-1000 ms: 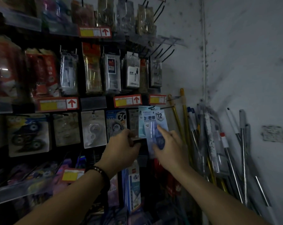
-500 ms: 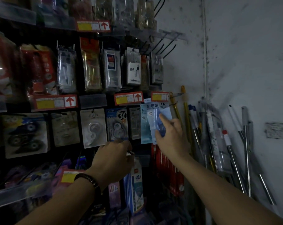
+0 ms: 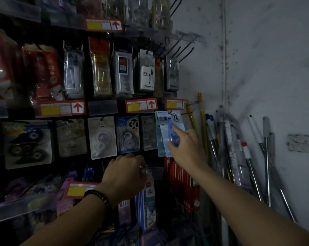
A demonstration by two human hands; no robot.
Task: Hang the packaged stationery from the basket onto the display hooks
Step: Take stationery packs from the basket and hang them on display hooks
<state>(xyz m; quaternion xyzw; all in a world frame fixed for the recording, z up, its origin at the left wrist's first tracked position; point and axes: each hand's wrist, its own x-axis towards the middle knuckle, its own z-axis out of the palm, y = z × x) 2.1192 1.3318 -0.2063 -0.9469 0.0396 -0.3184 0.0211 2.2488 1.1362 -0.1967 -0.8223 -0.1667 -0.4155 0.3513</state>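
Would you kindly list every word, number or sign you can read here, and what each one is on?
"12": light-blue pack held by the right hand.
"密带": same pack, left of the 12.
"30": blue tape pack.
"JIAN": white tape pack.
Up arrows: red price tags; their small print is unreadable.
The white box above: lettering too blurred.

Two light-blue carded packs (image 3: 163,121) overlap. The front one is marked "12" and carries a clear blister over a blue tape dispenser. Both stand upright, slightly fanned, directly below a red-and-yellow price tag (image 3: 175,104). Their tops meet a wire display hook (image 3: 187,113). In the dim light they appear to be threaded onto it, but this is unconfirmed. The right hand (image 3: 187,148) grips the front pack's lower half.
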